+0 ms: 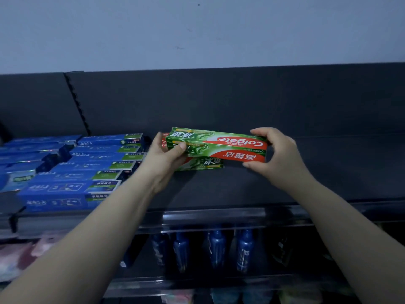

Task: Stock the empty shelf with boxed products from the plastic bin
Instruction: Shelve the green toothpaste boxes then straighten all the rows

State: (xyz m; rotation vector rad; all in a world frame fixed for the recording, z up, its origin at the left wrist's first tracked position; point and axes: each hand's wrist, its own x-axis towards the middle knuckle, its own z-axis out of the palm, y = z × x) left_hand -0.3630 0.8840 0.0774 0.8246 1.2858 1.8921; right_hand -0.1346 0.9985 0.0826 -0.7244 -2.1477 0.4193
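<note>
A green and red Colgate toothpaste box is held upside down over the dark shelf. My left hand grips its left end and my right hand grips its right end. Under it, another green toothpaste box lies on the shelf, partly covered by the held one. The plastic bin is out of view.
Several blue toothpaste boxes lie in rows on the shelf's left part. The shelf's dark back panel rises behind. Blue bottles stand on the shelf below, and pink packs sit at lower left.
</note>
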